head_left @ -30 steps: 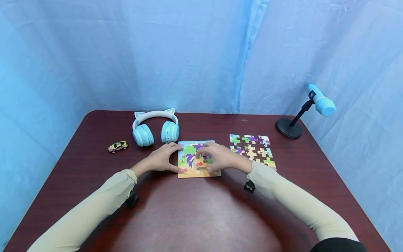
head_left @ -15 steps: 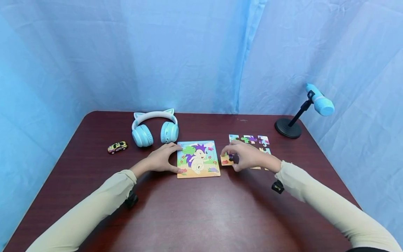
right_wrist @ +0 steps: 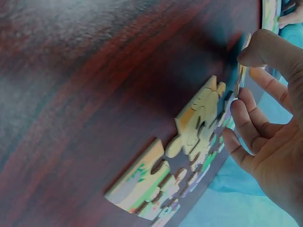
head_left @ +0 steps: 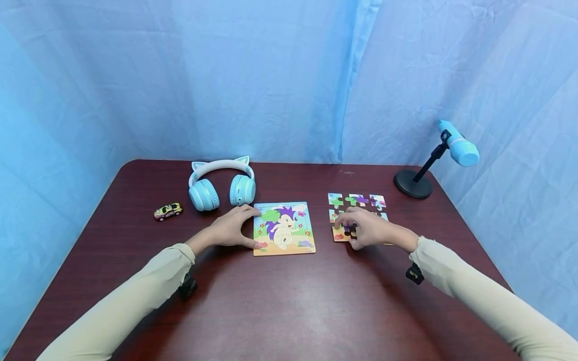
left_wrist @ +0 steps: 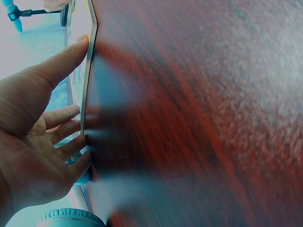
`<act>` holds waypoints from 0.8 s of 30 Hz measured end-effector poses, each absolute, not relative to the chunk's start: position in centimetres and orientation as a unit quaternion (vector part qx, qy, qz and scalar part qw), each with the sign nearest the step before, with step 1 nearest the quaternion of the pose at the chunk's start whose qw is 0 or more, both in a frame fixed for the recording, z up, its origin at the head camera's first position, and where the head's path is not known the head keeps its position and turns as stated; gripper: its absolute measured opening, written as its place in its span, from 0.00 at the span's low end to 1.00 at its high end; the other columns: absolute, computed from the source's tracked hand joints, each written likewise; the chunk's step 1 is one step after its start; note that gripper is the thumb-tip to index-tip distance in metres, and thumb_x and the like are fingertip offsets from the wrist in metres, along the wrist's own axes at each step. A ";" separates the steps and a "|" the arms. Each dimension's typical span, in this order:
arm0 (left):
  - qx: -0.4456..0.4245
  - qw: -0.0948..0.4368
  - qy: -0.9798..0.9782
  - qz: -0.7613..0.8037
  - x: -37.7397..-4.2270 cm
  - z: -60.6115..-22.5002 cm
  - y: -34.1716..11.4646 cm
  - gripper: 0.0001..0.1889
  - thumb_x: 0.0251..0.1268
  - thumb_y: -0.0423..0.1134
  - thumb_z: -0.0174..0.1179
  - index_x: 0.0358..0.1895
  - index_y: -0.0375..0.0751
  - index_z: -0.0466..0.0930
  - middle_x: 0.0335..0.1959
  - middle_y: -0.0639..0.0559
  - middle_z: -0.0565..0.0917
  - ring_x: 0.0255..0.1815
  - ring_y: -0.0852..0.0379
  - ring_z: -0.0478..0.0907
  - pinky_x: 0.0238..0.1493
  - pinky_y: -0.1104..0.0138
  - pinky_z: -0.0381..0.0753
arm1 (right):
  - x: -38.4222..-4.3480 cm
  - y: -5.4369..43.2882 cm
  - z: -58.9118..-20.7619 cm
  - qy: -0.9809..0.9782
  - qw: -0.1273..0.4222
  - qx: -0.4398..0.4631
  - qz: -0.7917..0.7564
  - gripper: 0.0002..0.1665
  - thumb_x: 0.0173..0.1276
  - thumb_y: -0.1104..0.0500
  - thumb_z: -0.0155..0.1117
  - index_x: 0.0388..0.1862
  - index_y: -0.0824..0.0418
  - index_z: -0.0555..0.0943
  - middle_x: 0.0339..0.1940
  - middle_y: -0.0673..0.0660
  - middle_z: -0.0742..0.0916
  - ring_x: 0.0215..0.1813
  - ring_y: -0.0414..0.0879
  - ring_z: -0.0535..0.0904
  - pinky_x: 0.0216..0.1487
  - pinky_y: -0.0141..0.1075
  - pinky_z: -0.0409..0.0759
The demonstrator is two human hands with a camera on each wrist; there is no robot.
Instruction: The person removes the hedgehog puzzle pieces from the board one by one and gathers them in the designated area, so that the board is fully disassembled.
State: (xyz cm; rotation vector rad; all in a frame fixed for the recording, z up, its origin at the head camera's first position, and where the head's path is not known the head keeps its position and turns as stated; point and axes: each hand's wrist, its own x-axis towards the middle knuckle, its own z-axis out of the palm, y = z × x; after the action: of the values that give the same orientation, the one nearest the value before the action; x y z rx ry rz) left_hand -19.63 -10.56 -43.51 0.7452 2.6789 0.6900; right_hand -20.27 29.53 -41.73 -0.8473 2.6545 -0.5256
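Observation:
A square puzzle board with a purple-spined hedgehog picture lies flat at mid-table. My left hand rests at its left side, the thumb on the near-left corner and the fingers along the edge. The left wrist view shows these fingers extended against the board's rim. To the right, my right hand pinches a puzzle piece with a red patch on orange, at the near-left of the loose pieces. In the right wrist view this piece stands tilted between thumb and index finger; the hand covers several pieces behind it.
Loose puzzle pieces lie in rows right of the board. Behind the left hand are cat-ear headphones, with a toy car farther left. A blue microphone on a black stand occupies the back right corner. Blue curtains surround the table.
My right hand has carried the puzzle piece from over the board rightward to the near-left of the loose pieces, uncovering the hedgehog picture. The left hand has stayed at the board's left edge.

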 end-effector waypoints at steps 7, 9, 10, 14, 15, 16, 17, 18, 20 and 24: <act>0.260 0.138 0.925 0.238 -19.7 -43.6 -10.6 0.48 0.54 0.59 0.75 0.76 0.43 0.66 0.73 0.43 0.69 0.71 0.44 0.66 0.68 0.47 0.74 | -20.4 29.6 -42.5 0.918 0.124 -0.329 -0.184 0.25 0.51 0.66 0.75 0.48 0.52 0.83 0.40 0.52 0.79 0.44 0.47 0.73 0.40 0.38 0.77; 0.260 0.138 0.925 0.240 -19.7 -43.6 -10.6 0.48 0.54 0.58 0.76 0.76 0.43 0.66 0.72 0.43 0.70 0.70 0.44 0.67 0.68 0.46 0.74 | -20.5 29.6 -42.6 0.917 0.122 -0.333 -0.184 0.25 0.51 0.66 0.76 0.49 0.52 0.82 0.40 0.52 0.79 0.44 0.46 0.73 0.41 0.38 0.77; 0.261 0.137 0.925 0.240 -19.6 -43.6 -10.6 0.48 0.54 0.58 0.76 0.76 0.43 0.66 0.72 0.43 0.70 0.70 0.44 0.67 0.68 0.46 0.74 | -20.5 29.6 -42.7 0.916 0.122 -0.334 -0.184 0.25 0.50 0.66 0.76 0.49 0.52 0.82 0.40 0.52 0.79 0.44 0.46 0.73 0.41 0.38 0.77; 0.261 0.136 0.925 0.240 -19.6 -43.7 -10.7 0.48 0.54 0.58 0.76 0.76 0.42 0.66 0.72 0.42 0.70 0.70 0.44 0.67 0.68 0.46 0.74 | -20.5 29.7 -42.9 0.916 0.121 -0.335 -0.183 0.26 0.50 0.66 0.75 0.49 0.51 0.82 0.41 0.52 0.80 0.45 0.46 0.73 0.41 0.38 0.76; 0.260 0.137 0.925 0.240 -19.6 -43.6 -10.7 0.48 0.54 0.58 0.76 0.76 0.43 0.66 0.72 0.42 0.69 0.70 0.44 0.66 0.68 0.46 0.73 | -20.5 29.7 -42.9 0.916 0.120 -0.335 -0.183 0.26 0.50 0.66 0.75 0.49 0.51 0.82 0.41 0.52 0.80 0.45 0.46 0.73 0.41 0.38 0.76; 0.260 0.138 0.925 0.240 -19.6 -43.6 -10.7 0.48 0.54 0.58 0.76 0.76 0.43 0.66 0.73 0.42 0.69 0.71 0.44 0.66 0.68 0.46 0.73 | -20.5 29.7 -42.9 0.916 0.120 -0.335 -0.183 0.25 0.50 0.66 0.75 0.49 0.51 0.82 0.41 0.52 0.80 0.45 0.46 0.73 0.41 0.37 0.76; 0.259 0.140 0.925 0.239 -19.6 -43.6 -10.7 0.48 0.54 0.58 0.76 0.76 0.43 0.66 0.73 0.42 0.69 0.71 0.44 0.66 0.68 0.46 0.73 | -20.5 29.7 -42.9 0.916 0.120 -0.335 -0.184 0.25 0.50 0.66 0.75 0.49 0.51 0.82 0.41 0.52 0.79 0.45 0.46 0.73 0.41 0.37 0.76; 0.259 0.141 0.925 0.239 -19.6 -43.5 -10.8 0.48 0.54 0.58 0.76 0.76 0.43 0.66 0.73 0.42 0.69 0.71 0.44 0.66 0.68 0.45 0.73 | -20.5 29.7 -42.9 0.916 0.120 -0.335 -0.184 0.25 0.50 0.66 0.75 0.49 0.51 0.82 0.41 0.52 0.79 0.45 0.46 0.73 0.41 0.37 0.76; 0.257 0.144 0.925 0.238 -19.6 -43.5 -10.8 0.48 0.54 0.58 0.76 0.76 0.43 0.66 0.73 0.42 0.69 0.71 0.44 0.66 0.69 0.46 0.73 | -20.5 29.7 -42.9 0.915 0.119 -0.336 -0.186 0.25 0.50 0.66 0.75 0.49 0.52 0.82 0.41 0.53 0.79 0.44 0.47 0.73 0.40 0.37 0.76; 0.256 0.146 0.926 0.237 -19.7 -43.5 -10.8 0.48 0.54 0.58 0.76 0.76 0.44 0.66 0.73 0.43 0.69 0.71 0.44 0.66 0.69 0.46 0.73 | -20.5 29.6 -42.8 0.915 0.118 -0.339 -0.186 0.25 0.50 0.66 0.75 0.49 0.53 0.82 0.41 0.53 0.79 0.44 0.47 0.73 0.41 0.37 0.76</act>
State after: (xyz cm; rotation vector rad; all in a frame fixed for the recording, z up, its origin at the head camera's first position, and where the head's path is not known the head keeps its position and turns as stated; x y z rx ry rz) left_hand -19.70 -10.82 -43.55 0.7367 2.6666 0.6826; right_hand -20.46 29.63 -42.85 -0.9920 2.6765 -0.5446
